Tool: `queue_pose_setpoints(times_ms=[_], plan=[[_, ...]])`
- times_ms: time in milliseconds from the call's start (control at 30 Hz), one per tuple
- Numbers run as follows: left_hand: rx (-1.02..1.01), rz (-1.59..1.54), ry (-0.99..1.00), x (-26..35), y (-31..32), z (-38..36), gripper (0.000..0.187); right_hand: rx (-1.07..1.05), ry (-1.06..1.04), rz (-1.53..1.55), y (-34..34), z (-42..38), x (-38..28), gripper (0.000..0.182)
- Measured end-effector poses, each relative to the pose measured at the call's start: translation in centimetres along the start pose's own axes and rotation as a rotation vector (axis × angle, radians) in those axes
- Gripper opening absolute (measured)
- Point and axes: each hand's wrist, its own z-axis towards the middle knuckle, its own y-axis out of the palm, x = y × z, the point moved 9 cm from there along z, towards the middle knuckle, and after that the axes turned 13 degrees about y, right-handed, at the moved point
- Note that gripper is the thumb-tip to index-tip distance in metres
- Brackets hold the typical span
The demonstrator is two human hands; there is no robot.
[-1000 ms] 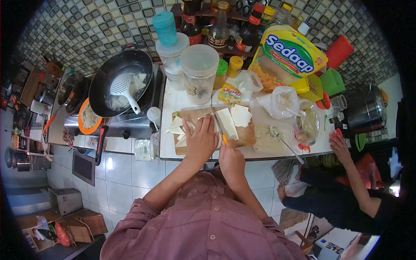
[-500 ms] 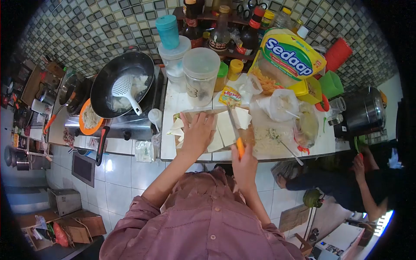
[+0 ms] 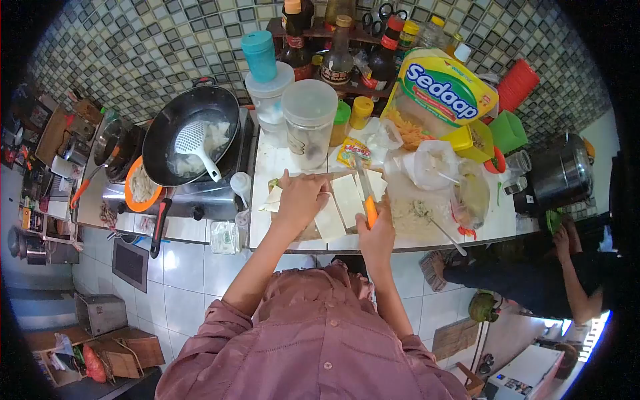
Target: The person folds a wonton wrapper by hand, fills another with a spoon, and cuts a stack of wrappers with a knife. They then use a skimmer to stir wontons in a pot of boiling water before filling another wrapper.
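Note:
White, flat dough sheets (image 3: 347,199), cut into pieces, lie on a wooden cutting board (image 3: 310,233) at the counter's front. My left hand (image 3: 302,202) is over the board's left part, its fingers drawn together at the edge of one strip (image 3: 329,223); the fingertips are partly hidden. That strip lies tilted and hangs towards the board's front edge. In my right hand (image 3: 376,237) is a knife (image 3: 367,197) with an orange handle, its blade pointing away from me over the right-hand sheets. A yellow seasoning packet (image 3: 353,152) rests just beyond the blade tip.
Left on the stove stands a black pan (image 3: 187,133) with a white slotted spatula (image 3: 195,147). Tall plastic jars (image 3: 309,127) stand behind the board. To the right are a bag of flour-like mix (image 3: 420,212) with a spoon and a plastic container (image 3: 433,163). A co-worker's arm (image 3: 570,273) shows far right.
My left hand's spread fingers have drawn together, and the strip beside them now sits lower and more tilted. The knife remains in my right hand, which has shifted slightly.

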Motion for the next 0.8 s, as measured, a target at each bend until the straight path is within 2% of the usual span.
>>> queue_pose_setpoints(times_ms=[100, 167, 200, 267, 300, 367, 433, 500, 600, 667, 800], plan=[[0.030, -0.033, 0.026, 0.6, -1.0, -0.3, 0.013, 0.013, -0.047, -0.059, 0.0, -0.3, -0.5, 0.037], [0.115, -0.091, 0.123, 1.8, -2.9, -0.6, 0.013, -0.134, 0.090, -0.162, 1.3, -0.1, 0.4, 0.037], [0.117, -0.089, 0.122, 2.1, -3.7, -0.8, 0.013, -0.135, 0.088, -0.161, 1.5, 0.1, 0.5, 0.037], [0.121, -0.322, 0.043, 1.9, -4.9, -1.2, 0.014, -0.090, 0.038, -0.034, 1.3, 0.5, 0.7, 0.029], [0.120, -0.321, 0.043, 2.3, -5.7, -1.5, 0.014, -0.090, 0.038, -0.033, 1.3, 0.7, 0.9, 0.029], [0.198, -0.728, -0.102, 1.8, -6.5, -2.6, 0.013, -0.081, 0.042, 0.126, 1.1, 1.2, 1.1, 0.023], [0.219, -0.717, -0.047, 2.2, -7.5, -3.2, 0.013, -0.092, 0.030, 0.156, 1.6, 1.6, 1.7, 0.021], [0.229, -0.914, -0.163, 1.3, -6.8, -4.1, 0.013, -0.106, 0.014, 0.186, 1.8, 1.7, 1.5, 0.020], [0.192, -0.884, -0.167, 1.3, -6.5, -4.6, 0.014, -0.113, -0.002, 0.172, 1.5, 1.7, 0.6, 0.017], [0.196, -0.856, -0.143, 1.5, -5.9, -4.2, 0.015, -0.290, 0.182, 0.390, 2.6, 2.2, 1.0, 0.015], [0.158, -0.758, -0.057, 3.4, -6.2, -2.3, 0.017, -0.378, 0.229, 0.494, 1.2, 3.8, -1.5, 0.016]])
